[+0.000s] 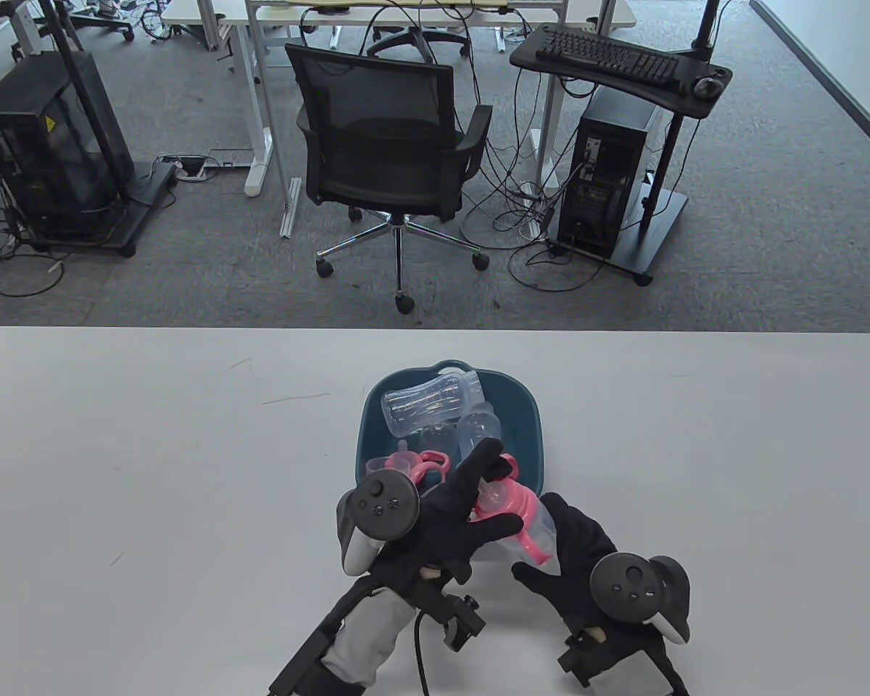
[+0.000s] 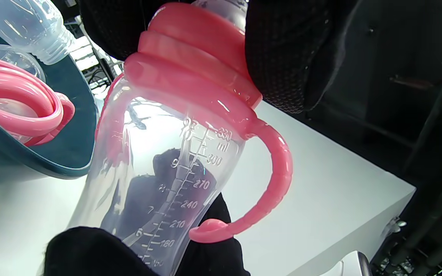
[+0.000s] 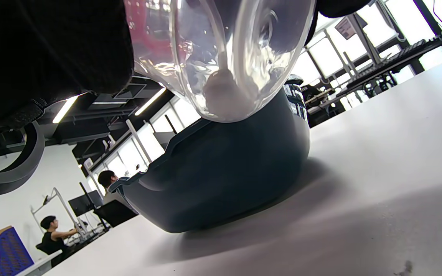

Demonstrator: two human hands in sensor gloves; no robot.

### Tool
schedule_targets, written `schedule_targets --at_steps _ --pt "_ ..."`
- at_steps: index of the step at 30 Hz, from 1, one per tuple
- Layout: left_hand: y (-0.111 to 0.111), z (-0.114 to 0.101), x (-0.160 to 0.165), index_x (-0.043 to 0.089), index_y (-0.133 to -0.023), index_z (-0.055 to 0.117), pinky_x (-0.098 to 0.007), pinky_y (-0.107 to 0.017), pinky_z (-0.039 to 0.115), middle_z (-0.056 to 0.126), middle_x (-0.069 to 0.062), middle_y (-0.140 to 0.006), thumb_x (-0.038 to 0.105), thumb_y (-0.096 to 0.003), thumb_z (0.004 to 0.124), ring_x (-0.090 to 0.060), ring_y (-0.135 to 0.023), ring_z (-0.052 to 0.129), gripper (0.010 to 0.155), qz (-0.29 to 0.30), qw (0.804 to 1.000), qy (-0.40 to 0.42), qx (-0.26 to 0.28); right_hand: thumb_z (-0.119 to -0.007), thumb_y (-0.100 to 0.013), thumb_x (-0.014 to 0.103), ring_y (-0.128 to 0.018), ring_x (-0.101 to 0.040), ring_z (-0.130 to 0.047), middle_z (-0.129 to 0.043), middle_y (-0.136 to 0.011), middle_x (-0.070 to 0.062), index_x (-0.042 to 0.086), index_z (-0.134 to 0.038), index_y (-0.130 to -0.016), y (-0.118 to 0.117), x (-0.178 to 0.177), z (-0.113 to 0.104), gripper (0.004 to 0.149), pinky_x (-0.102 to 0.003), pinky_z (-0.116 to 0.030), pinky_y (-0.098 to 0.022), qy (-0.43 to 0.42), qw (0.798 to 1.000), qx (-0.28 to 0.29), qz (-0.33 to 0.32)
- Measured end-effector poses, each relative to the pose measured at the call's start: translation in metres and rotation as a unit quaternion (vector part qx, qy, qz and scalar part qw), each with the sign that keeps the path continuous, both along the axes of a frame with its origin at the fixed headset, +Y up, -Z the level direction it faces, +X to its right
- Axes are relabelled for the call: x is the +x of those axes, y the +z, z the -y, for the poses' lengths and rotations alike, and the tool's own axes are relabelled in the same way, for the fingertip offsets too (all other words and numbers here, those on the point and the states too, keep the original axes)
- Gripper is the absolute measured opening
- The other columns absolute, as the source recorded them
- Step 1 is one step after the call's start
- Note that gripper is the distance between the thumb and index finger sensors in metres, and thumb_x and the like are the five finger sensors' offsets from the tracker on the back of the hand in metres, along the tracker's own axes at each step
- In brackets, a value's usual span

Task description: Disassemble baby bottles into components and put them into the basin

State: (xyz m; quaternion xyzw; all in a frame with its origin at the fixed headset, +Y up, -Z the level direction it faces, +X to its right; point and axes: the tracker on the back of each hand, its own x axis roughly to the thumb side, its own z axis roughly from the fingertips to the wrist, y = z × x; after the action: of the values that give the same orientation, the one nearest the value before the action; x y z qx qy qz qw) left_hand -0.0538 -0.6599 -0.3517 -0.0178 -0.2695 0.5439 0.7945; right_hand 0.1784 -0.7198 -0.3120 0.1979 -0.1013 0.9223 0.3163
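Observation:
A clear baby bottle (image 1: 540, 525) with a pink collar and handles (image 2: 202, 82) is held just in front of the dark blue basin (image 1: 533, 428). My left hand (image 1: 471, 500) grips the pink collar (image 1: 504, 507) from above, fingers curled round it. My right hand (image 1: 576, 540) holds the bottle's clear body; its round base (image 3: 225, 57) fills the top of the right wrist view. In the basin lie two clear bottle bodies (image 1: 431, 399) and pink handled collars (image 1: 420, 464).
The basin (image 3: 221, 180) stands at the table's middle, close behind the hands. White tabletop (image 1: 152, 471) spreads left and right. Beyond the far edge are an office chair (image 1: 384, 152), computer towers and cables on the floor.

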Motion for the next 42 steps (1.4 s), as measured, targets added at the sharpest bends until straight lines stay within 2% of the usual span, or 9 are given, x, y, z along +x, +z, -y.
schedule_targets --at_steps 14,22,31,36,42 --pt "0.002 0.001 -0.001 0.034 -0.11 0.036 -0.051 -0.074 0.059 0.057 0.001 -0.106 0.05 -0.0423 0.088 -0.032 -0.099 0.071 0.087 -0.048 0.999 -0.011 0.008 -0.086 -0.049 0.046 -0.092 -0.047 -0.059 -0.051 -0.106 -0.018 0.011 -0.028 -0.111 0.0 -0.002 -0.002 0.092 -0.069 -0.046 -0.067 0.013 1.0 0.003 0.004" --pt "0.002 0.001 -0.001 0.035 -0.11 0.035 -0.054 -0.074 0.057 0.057 0.001 -0.107 0.053 -0.0433 0.086 -0.031 -0.099 0.072 0.086 -0.049 0.998 -0.026 0.003 -0.087 -0.049 0.046 -0.092 -0.047 -0.059 -0.051 -0.106 -0.018 0.011 -0.028 -0.11 0.0 0.001 -0.002 0.092 -0.069 -0.046 -0.067 0.017 1.0 0.005 0.012" --pt "0.001 0.0 -0.003 0.034 -0.11 0.038 -0.054 -0.074 0.057 0.057 0.0 -0.108 0.048 -0.0447 0.087 -0.031 -0.099 0.074 0.083 -0.036 0.999 -0.027 -0.007 -0.086 -0.049 0.046 -0.092 -0.047 -0.059 -0.051 -0.106 -0.018 0.011 -0.028 -0.11 -0.001 0.007 -0.003 0.092 -0.069 -0.046 -0.067 0.006 1.0 0.007 0.023" --pt "-0.001 -0.002 -0.005 0.034 -0.111 0.036 -0.054 -0.074 0.058 0.054 -0.001 -0.11 0.044 -0.0461 0.086 -0.031 -0.099 0.074 0.082 -0.008 0.999 -0.037 -0.017 -0.086 -0.049 0.046 -0.092 -0.047 -0.059 -0.051 -0.106 -0.018 0.011 -0.028 -0.11 -0.002 0.01 -0.004 0.092 -0.069 -0.046 -0.066 0.004 1.0 0.01 0.029" --pt "-0.001 -0.004 -0.008 0.034 -0.11 0.039 -0.053 -0.073 0.061 0.057 0.0 -0.108 0.037 -0.0478 0.086 -0.029 -0.096 0.079 0.078 -0.013 0.999 -0.033 -0.012 -0.086 -0.049 0.046 -0.092 -0.047 -0.059 -0.051 -0.106 -0.018 0.011 -0.028 -0.11 -0.001 0.013 -0.005 0.092 -0.069 -0.046 -0.066 -0.005 0.999 0.012 0.031"
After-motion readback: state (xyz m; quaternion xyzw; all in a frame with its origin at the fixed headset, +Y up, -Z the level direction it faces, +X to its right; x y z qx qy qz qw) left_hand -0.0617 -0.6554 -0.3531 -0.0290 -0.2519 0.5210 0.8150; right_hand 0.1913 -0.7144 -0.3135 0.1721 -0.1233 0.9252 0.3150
